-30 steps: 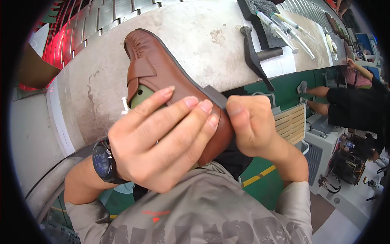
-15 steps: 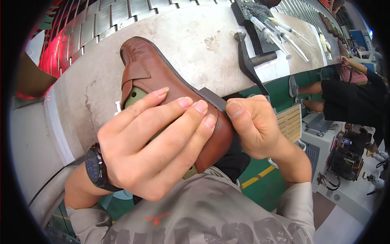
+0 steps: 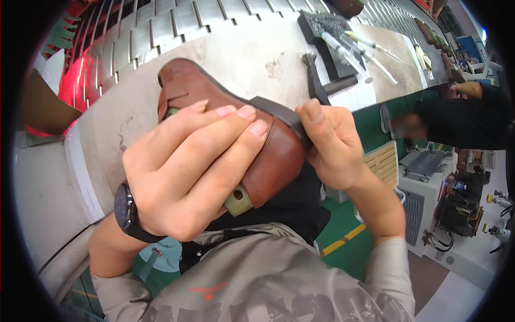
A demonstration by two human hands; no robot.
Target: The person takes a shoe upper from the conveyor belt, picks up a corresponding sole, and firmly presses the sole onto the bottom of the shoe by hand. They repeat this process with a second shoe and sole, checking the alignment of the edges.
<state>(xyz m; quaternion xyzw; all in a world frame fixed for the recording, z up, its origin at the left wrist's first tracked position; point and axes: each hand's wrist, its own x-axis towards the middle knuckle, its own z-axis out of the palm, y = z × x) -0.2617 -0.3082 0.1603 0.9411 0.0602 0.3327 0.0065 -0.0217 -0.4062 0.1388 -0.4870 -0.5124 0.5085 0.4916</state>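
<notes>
A brown leather shoe lies on its side in my hands, toe pointing to the far left, dark sole edge turned to the far right. A green shoe last sticks out of its opening near my body. My left hand wraps over the shoe's side, fingers pressed on the leather; a black watch is on that wrist. At the heel end, my right hand grips the dark heel with the thumb on its edge. The fingers beneath are hidden.
Beyond the shoe is a pale worktable bordering a slatted metal conveyor. A hammer and several syringes by a dark block lie at the far right. Another person stands to the right, near machinery.
The shoe has tilted, its sole edge turning more toward view and its heel end rising slightly. Both hands have moved with it and keep their hold.
</notes>
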